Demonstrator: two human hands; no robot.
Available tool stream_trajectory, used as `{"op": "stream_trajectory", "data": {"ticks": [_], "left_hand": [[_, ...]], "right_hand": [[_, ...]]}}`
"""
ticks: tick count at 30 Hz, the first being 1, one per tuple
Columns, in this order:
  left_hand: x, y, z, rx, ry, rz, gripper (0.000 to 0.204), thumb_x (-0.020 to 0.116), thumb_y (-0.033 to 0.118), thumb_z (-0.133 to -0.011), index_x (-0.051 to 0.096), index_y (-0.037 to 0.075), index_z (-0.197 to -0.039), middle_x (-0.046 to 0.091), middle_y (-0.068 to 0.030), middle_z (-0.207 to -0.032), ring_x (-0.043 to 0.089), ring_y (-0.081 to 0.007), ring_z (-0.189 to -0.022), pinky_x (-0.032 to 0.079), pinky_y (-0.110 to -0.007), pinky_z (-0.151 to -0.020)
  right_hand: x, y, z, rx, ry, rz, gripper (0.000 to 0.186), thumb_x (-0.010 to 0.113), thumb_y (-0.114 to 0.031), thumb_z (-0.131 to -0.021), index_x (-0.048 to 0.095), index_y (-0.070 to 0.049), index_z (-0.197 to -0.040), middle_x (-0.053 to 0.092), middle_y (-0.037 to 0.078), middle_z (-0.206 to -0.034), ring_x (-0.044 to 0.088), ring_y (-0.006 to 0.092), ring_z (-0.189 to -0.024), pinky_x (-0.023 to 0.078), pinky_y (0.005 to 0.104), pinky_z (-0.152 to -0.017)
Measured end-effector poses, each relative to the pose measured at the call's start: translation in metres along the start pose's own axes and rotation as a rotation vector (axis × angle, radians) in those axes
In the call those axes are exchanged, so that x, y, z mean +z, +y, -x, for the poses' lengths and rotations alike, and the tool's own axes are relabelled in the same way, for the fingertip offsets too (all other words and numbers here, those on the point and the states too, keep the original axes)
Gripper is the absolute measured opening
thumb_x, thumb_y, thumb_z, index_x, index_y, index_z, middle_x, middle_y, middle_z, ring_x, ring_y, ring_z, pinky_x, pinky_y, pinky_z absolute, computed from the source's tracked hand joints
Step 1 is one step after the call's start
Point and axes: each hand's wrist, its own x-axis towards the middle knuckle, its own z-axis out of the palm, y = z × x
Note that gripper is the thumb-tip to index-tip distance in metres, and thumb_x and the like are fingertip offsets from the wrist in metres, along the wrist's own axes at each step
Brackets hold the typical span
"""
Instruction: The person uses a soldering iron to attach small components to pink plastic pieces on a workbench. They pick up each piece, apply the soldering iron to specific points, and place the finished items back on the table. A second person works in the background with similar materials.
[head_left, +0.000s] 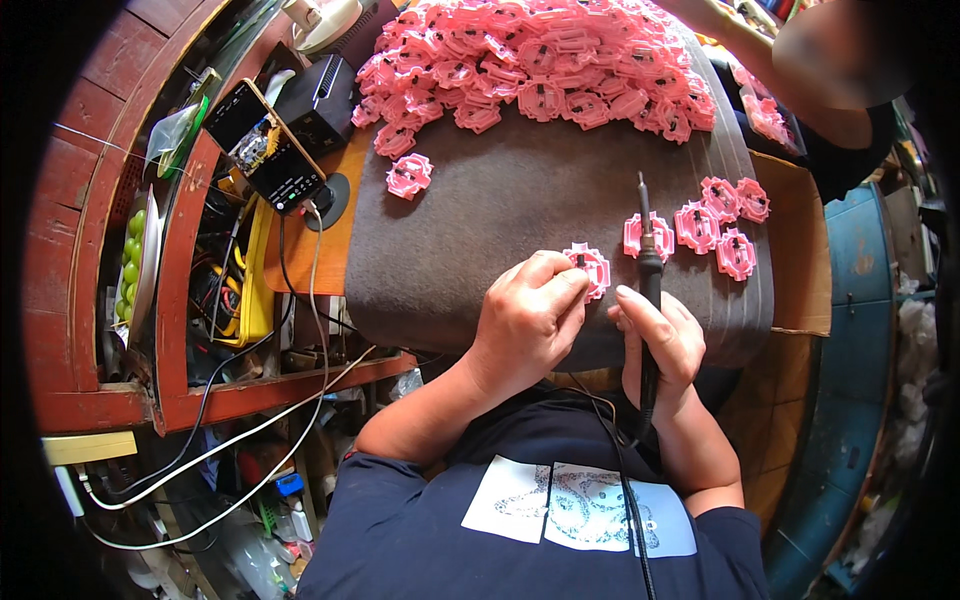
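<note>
While you work at the desk, far left sits a plate of green fruit, then a phone propped on a stand with a white cable running down from it. Next right, a dark grey mat covers the desk; one loose pink plastic part lies on it, just below the big pile of pink parts at the back. Your left hand pins a pink part on the mat's near edge, fingers closed on it. Your right hand sits just beside, fingers wrapped around a black soldering iron, tip pointing up and away from you. Right of that, a row of four pink parts lies on the mat. Top right, another person's arm.
</note>
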Motion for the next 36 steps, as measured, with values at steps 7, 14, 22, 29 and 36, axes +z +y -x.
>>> {"op": "stream_trajectory", "data": {"ticks": [7,14,22,29,36], "left_hand": [[0.000,-0.001,0.001,-0.007,-0.018,0.008,0.022,0.079,0.005,-0.084,0.073,0.003,-0.105,0.069,-0.0160,-0.105,0.072,-0.0370,-0.094,0.059,-0.046,-0.084],[0.002,-0.003,0.002,-0.002,0.006,0.025,0.022,0.078,0.004,-0.085,0.073,0.002,-0.107,0.069,-0.0161,-0.106,0.072,-0.0364,-0.094,0.060,-0.045,-0.081],[-0.064,-0.049,-0.016,-0.188,0.330,-0.233,0.031,0.080,0.001,-0.087,0.073,0.003,-0.117,0.067,-0.0146,-0.118,0.066,-0.0232,-0.085,0.056,-0.034,-0.075],[-0.092,-0.090,-0.021,-0.236,0.139,-0.621,0.036,0.082,0.014,-0.087,0.073,0.005,-0.120,0.064,-0.0190,-0.126,0.062,-0.0402,-0.116,0.050,-0.048,-0.104],[-0.046,-0.037,0.001,-0.057,0.033,-0.301,0.029,0.083,0.005,-0.084,0.072,0.005,-0.111,0.064,-0.0184,-0.123,0.064,-0.0388,-0.117,0.051,-0.047,-0.104]], "right_hand": [[0.012,0.002,-0.024,0.124,-0.092,0.040,0.058,0.079,-0.001,-0.081,0.058,-0.001,-0.136,0.070,0.020,-0.133,0.065,0.0315,-0.091,0.056,0.0402,-0.083],[0.010,0.006,-0.027,0.098,-0.131,0.048,0.060,0.078,-0.003,-0.082,0.058,-0.001,-0.138,0.070,0.020,-0.133,0.067,0.0343,-0.096,0.055,0.0420,-0.087],[0.016,0.006,-0.028,0.085,-0.069,0.029,0.061,0.080,0.001,-0.078,0.060,-0.003,-0.135,0.071,0.019,-0.115,0.066,0.0406,-0.093,0.054,0.0482,-0.085],[0.015,0.002,-0.031,0.135,-0.088,0.089,0.060,0.079,0.001,-0.080,0.059,-0.002,-0.136,0.069,0.019,-0.107,0.065,0.0407,-0.092,0.053,0.0469,-0.083],[0.002,0.013,-0.029,0.150,0.006,0.292,0.058,0.078,0.001,-0.083,0.060,-0.003,-0.138,0.071,0.021,-0.114,0.067,0.0428,-0.097,0.054,0.0502,-0.086]]}}
